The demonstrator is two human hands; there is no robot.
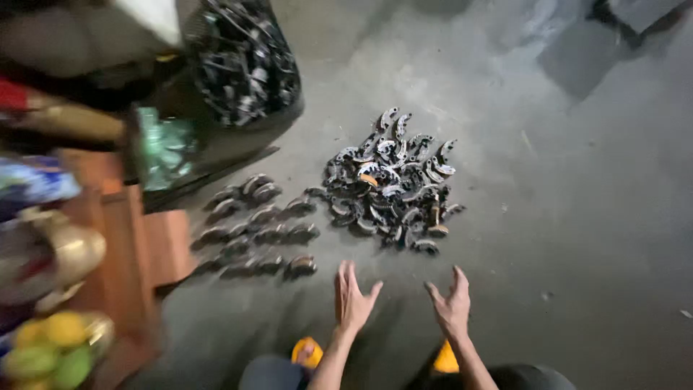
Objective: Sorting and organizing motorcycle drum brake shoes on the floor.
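Both hands empty, fingers spread: left hand (353,298) and right hand (452,305) raised over the concrete floor (577,217), near edge of scene. Just beyond them lay a heap of curved metal parts (390,189). To the left stood rows of similar parts (256,227), and far left a dark sack of metal pieces (242,58).

Bare concrete floor (592,238) open toward the right edge; ahead, blocked by a heap of curved metal parts (390,188), left by rows of parts (256,231) and wooden furniture (137,245).
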